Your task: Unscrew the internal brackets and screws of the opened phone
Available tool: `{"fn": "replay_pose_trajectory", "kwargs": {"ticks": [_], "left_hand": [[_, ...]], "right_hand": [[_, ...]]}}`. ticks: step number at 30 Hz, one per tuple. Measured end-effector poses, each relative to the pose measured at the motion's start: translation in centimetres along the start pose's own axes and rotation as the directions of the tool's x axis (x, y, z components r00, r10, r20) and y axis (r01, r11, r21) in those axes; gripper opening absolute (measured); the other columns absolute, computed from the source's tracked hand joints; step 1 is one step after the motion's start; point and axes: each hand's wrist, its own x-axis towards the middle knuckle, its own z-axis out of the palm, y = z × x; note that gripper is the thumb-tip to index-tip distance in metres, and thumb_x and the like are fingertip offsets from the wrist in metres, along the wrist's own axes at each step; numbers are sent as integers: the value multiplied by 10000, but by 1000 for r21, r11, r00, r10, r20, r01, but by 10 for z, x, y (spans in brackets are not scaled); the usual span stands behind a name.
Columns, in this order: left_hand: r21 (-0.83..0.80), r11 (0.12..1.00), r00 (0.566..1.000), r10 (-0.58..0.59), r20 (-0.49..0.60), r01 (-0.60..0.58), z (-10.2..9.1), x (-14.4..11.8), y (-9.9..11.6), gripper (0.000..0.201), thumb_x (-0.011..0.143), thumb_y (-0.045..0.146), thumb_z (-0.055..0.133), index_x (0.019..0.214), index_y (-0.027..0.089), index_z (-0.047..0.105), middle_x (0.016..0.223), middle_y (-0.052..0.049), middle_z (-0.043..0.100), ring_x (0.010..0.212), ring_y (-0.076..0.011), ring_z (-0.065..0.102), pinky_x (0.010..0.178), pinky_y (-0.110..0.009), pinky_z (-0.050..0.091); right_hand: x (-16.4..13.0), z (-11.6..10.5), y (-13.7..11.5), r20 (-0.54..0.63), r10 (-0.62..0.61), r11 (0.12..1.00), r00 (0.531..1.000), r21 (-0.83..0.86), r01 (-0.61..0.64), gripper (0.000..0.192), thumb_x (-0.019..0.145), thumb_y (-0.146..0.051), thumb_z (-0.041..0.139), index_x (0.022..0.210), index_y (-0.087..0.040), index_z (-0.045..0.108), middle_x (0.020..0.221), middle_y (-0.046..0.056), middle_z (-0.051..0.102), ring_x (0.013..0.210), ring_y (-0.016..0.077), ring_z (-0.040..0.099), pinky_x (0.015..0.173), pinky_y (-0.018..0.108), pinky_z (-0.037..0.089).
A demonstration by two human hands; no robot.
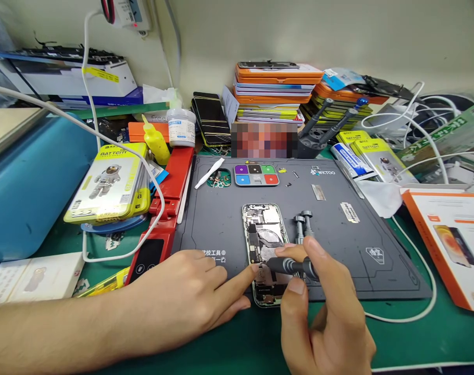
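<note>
An opened phone (265,234) with its inner boards exposed lies on a dark grey work mat (338,245). My right hand (323,312) grips a dark screwdriver (289,266) sideways, its tip down on the lower part of the phone. Beside it, my left hand (190,291) rests on the mat with the index finger stretched out, touching the phone's left edge near the tip. Two more screwdrivers (302,225) lie just right of the phone.
A screw tray with coloured compartments (256,175) and a white pry tool (209,173) sit at the mat's far edge. Battery boxes (110,182), a red tool (166,213) and a blue machine (29,182) stand at left. White cables (412,245), an orange-edged box (451,239) lie at right.
</note>
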Motion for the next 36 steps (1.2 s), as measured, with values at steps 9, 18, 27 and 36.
{"fn": "replay_pose_trajectory", "kwargs": {"ticks": [9, 18, 27, 36], "left_hand": [[14, 1000, 1000, -1, 2, 1, 2, 0, 0, 382, 1201, 294, 341, 1456, 85, 532, 751, 27, 652, 577, -229, 643, 493, -420, 470], [9, 1000, 1000, -1, -8, 1, 1, -1, 1, 385, 1200, 295, 337, 1447, 84, 542, 743, 26, 651, 568, -229, 642, 483, -417, 472], [4, 1000, 1000, -1, 2, 1, 1, -1, 0, 404, 1206, 308, 310, 1442, 81, 546, 748, 18, 661, 576, -225, 653, 500, -397, 480], [-4, 1000, 1000, -2, 15, 2, 0, -2, 0, 383, 1199, 334, 391, 1445, 90, 554, 740, 17, 660, 584, -211, 646, 524, -345, 458]], "right_hand": [[0, 3, 1, -20, -11, 1000, 1000, 0, 11, 857, 849, 100, 657, 1631, -202, 477, 1440, 109, 719, 1108, 243, 775, 947, 435, 689], [1, 2, 2, -20, -2, 1000, 1000, 13, 3, 859, 850, 96, 655, 1633, -203, 469, 1407, 101, 734, 1106, 238, 766, 967, 452, 680], [1, 2, -1, 23, 31, 999, 999, -26, -31, 881, 866, 4, 775, 1652, -205, 436, 1347, 109, 749, 1127, 260, 774, 951, 461, 700], [6, -16, -4, 52, 74, 996, 996, -56, -71, 670, 901, -62, 799, 1510, -270, 614, 1051, 12, 840, 798, 203, 816, 708, 297, 712]]}}
